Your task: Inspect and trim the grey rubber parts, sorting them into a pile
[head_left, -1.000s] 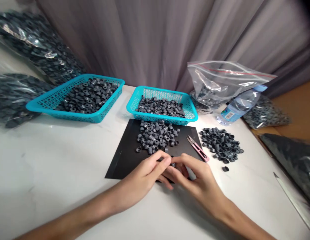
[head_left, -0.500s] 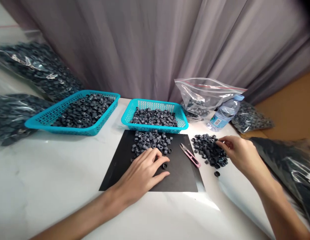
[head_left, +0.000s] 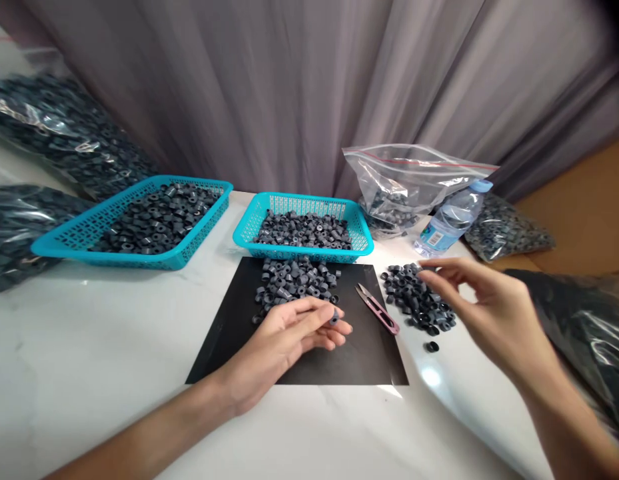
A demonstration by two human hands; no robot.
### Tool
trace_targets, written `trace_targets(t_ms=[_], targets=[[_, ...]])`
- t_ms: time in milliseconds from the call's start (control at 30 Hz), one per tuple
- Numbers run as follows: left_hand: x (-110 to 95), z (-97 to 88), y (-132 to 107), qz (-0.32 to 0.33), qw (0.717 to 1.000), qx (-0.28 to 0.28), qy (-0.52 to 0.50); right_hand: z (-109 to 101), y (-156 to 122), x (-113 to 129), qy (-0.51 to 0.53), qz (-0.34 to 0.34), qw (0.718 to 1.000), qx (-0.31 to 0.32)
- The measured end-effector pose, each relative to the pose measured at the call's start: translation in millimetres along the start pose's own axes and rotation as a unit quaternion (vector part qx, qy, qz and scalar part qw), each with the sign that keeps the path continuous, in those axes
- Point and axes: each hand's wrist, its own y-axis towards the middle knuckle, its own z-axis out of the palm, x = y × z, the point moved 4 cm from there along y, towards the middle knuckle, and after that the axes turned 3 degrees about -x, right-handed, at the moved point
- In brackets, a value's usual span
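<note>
Between the thumb and fingers of my left hand is a small dark grey cylindrical piece with a hole. This hand is above a black mat, in front of a heap of similar grey pieces. My right hand is at the back edge of a pile of small black caps, thumb and forefinger tips close together. Whatever lies between those tips is too small to make out. One loose black cap sits in front of the pile. Pink-handled thread snips lie on the mat's right side.
Two blue baskets, one at the left and one behind the mat, hold grey pieces. A zip bag and a water bottle stand at back right. More filled bags flank the white table.
My left hand has turned palm up and picked up the grey piece from the mat. My right hand has shifted slightly left and up at the pile. The view has moved a little.
</note>
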Motion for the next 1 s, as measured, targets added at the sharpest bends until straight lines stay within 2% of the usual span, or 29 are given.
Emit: trace_targets(t_ms=[67,133,200,400,633,867,1000], targets=[[5.2,1.6,-6.4,-0.058,0.995,0.0,-0.083,19.0,-11.0,22.8,0.098,0.009,0.992,0.076],[8.8,1.0,-11.8,-0.079,0.991,-0.003,-0.11,34.9,-22.4,41.0,0.155,0.003,0.979,0.132],[10.9,-0.1,-14.8,-0.084,0.989,0.001,-0.118,45.3,-30.8,51.6,0.178,-0.013,0.971,0.161],[13.3,-1.8,-13.9,-0.082,0.987,0.014,-0.141,55.3,-38.1,59.6,0.183,-0.068,0.963,0.184],[17.4,3.3,-15.6,-0.067,0.974,0.04,-0.211,67.4,-49.4,70.6,0.184,-0.125,0.945,0.239],[22.8,4.1,-13.5,-0.08,0.973,0.05,-0.213,65.0,-47.3,65.8,0.174,-0.053,0.953,0.244],[20.1,5.1,-14.6,-0.095,0.971,0.056,-0.211,63.3,-44.8,64.5,0.209,-0.051,0.951,0.225]])
